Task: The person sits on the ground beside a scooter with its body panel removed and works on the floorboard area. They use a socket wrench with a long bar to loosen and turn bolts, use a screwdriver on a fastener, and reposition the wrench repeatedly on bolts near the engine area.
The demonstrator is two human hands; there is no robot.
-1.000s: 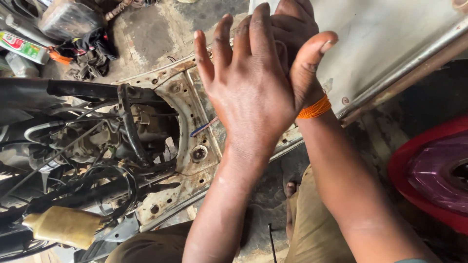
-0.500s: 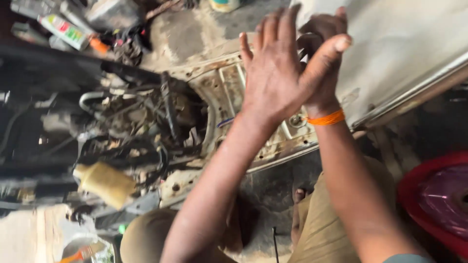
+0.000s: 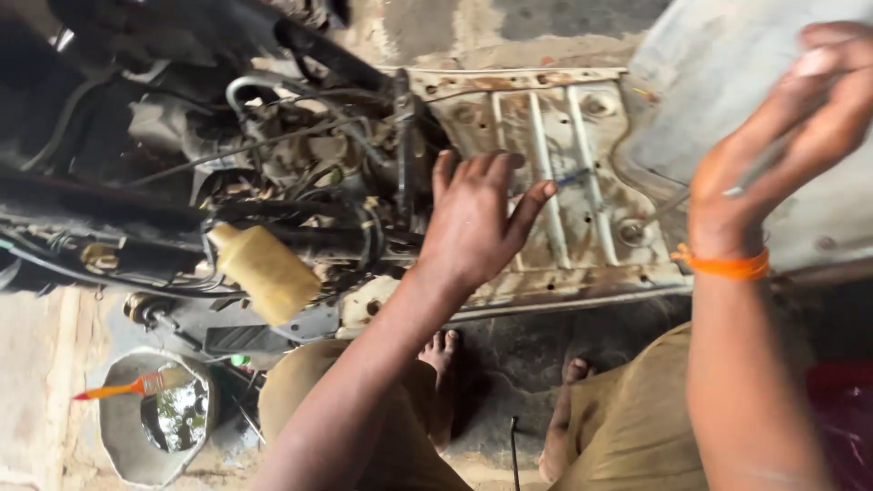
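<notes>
- Left hand [image 3: 477, 223]: fingers spread and apart, palm down, clasped on nothing. It sits over the near edge of the rusty metal floor panel [image 3: 564, 164], at the seam where the panel meets the tangle of cables and engine parts [image 3: 300, 173].
- Fingertips of that hand point up and to the right, onto the panel's raised ribs; whether the palm presses the metal or floats just above it, cannot tell.
- A thin blue-tipped rod [image 3: 573, 177] lies on the panel just beyond the left index fingertip, near but apart from it.
- Right hand [image 3: 782, 145]: raised at frame right, blurred, an orange band [image 3: 727, 265] at the wrist. A thin grey sliver shows at the fingers, which look curled together; cannot tell if they grip it.
- The right hand is well to the right of the panel's ribs, in front of the pale sheet metal [image 3: 727, 64].
- Yellowish cylinder [image 3: 264, 271] hangs in the cabling, left of the left wrist, apart from it.
- Lower left, on the floor: a grey bowl [image 3: 123, 436] of dark liquid with an orange-handled brush [image 3: 127, 389] resting across it.
- Bare feet [image 3: 441, 350] show below the panel.
</notes>
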